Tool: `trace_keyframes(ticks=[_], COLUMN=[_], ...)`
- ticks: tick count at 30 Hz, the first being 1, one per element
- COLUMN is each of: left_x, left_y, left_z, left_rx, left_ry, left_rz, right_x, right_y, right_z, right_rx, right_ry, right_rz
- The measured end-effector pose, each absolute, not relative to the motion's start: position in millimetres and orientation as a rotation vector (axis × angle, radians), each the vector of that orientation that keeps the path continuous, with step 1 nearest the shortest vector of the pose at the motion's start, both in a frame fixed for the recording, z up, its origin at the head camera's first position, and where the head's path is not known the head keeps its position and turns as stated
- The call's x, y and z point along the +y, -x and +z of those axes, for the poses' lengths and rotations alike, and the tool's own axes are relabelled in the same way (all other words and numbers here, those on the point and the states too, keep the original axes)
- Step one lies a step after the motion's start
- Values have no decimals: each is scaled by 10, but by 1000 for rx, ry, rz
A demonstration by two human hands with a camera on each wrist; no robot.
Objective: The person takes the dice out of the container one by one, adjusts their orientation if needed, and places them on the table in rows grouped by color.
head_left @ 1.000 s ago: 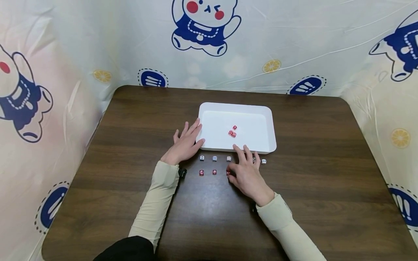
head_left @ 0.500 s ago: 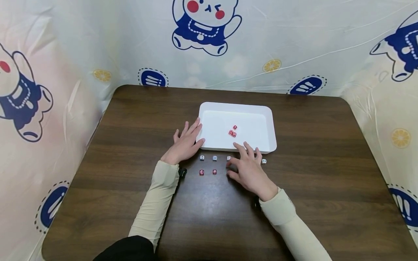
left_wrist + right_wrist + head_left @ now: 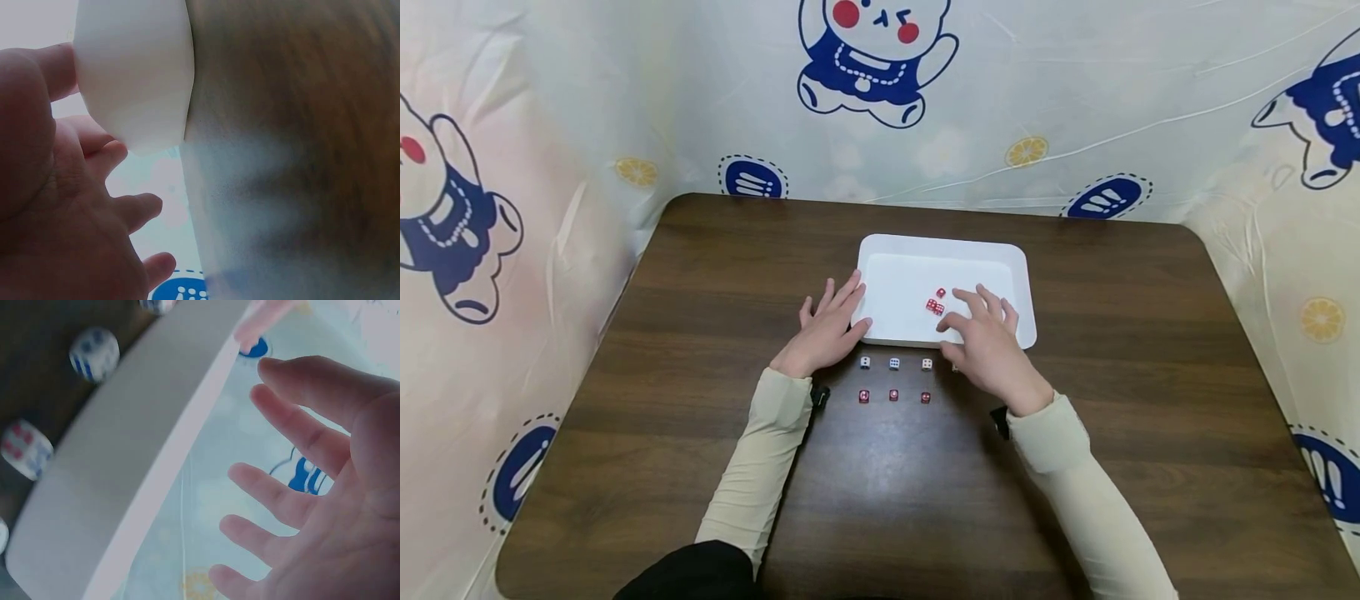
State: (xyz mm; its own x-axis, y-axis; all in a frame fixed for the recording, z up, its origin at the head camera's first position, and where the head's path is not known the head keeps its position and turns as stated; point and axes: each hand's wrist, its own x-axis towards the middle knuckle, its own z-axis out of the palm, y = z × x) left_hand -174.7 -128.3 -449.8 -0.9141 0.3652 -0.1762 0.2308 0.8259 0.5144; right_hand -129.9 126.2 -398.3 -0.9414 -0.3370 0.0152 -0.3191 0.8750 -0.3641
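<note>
My left hand (image 3: pixel 826 329) rests along the left side of the white tray (image 3: pixel 895 287), fingers spread and fingertips at its rim. In the left wrist view the thumb (image 3: pixel 59 69) lies against the tray wall (image 3: pixel 137 69). My right hand (image 3: pixel 992 346) reaches over the tray's front right part, holding nothing, with fingers apart. Just left of its fingertips, three small red dice lie in the tray: one die (image 3: pixel 941 292) sits a little behind two close together (image 3: pixel 935 307). In the right wrist view the right hand (image 3: pixel 312 469) is above the tray wall (image 3: pixel 137 431).
In front of the tray runs a row of white dice (image 3: pixel 894 364), its right end hidden by my right hand. Nearer me, three red dice (image 3: pixel 893 395) form a second row. The brown wooden table (image 3: pixel 737 275) is bounded by a printed curtain (image 3: pixel 700 108).
My right hand has let go of a red die at the right end of the near row and moved forward, up over the tray. The left hand has stayed at the tray's side.
</note>
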Motion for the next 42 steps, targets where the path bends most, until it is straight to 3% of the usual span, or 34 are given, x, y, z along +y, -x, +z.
trace_keyframes(ticks=[21, 42], left_x=[-1280, -1281], left_y=[1759, 1759], left_z=[-4504, -4508], left_rx=[2744, 2746], left_ry=[-448, -458], left_rz=[719, 731], right_x=[1302, 1186], right_y=[2028, 2260], right_z=[-4043, -4155], right_rx=[2884, 2796], right_ry=[254, 219], right_rz=[-494, -411])
